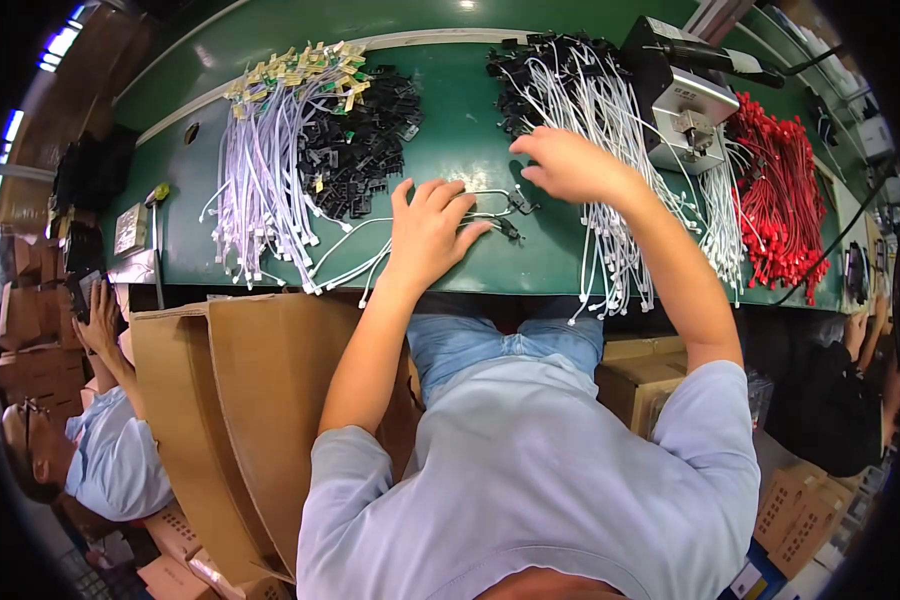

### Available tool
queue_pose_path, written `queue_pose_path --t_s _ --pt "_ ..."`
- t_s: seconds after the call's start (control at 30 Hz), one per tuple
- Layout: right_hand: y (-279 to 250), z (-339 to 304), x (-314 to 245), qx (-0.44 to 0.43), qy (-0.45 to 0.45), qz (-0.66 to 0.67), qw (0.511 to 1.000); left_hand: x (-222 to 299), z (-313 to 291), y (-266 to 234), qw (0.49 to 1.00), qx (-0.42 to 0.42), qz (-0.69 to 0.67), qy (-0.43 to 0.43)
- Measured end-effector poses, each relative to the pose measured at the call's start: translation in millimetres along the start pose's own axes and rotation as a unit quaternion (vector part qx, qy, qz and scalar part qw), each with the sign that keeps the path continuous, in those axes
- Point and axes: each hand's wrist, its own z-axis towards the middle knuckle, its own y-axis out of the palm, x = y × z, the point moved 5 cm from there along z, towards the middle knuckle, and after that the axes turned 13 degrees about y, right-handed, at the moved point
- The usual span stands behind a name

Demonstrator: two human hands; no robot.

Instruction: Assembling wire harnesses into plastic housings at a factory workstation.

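My left hand (430,228) rests palm down near the front edge of the green table (450,120), fingers spread over a few white cables (372,247). Their black connectors (518,203) stick out to the right of its fingers. My right hand (578,168) is raised beside a bundle of white cables (610,235), its thumb and a finger apart with nothing visible between them; its other fingers are partly hidden. Behind it lie the black connector ends (515,105) of that bundle. Left of my left hand is a heap of black plastic parts (355,150).
Purplish-white cables (260,190) with yellow-tagged ends lie at left. A grey bench machine (685,115) and red cables (778,190) stand at right. An open cardboard box (270,400) adjoins the front edge. Co-workers sit on both sides; the left one's hand (98,325) shows.
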Motion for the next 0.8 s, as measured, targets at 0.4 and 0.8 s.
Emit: queue_pose_path --t_s 0.4,0.8 --pt "2 -49 16 0.115 0.028 0.133 0.984 -109 48 16 0.970 -0.090 0.188 -0.127" --pt "-2 -47 6 0.170 0.012 0.256 0.952 -61 57 1 0.985 0.148 -0.070 -0.054"
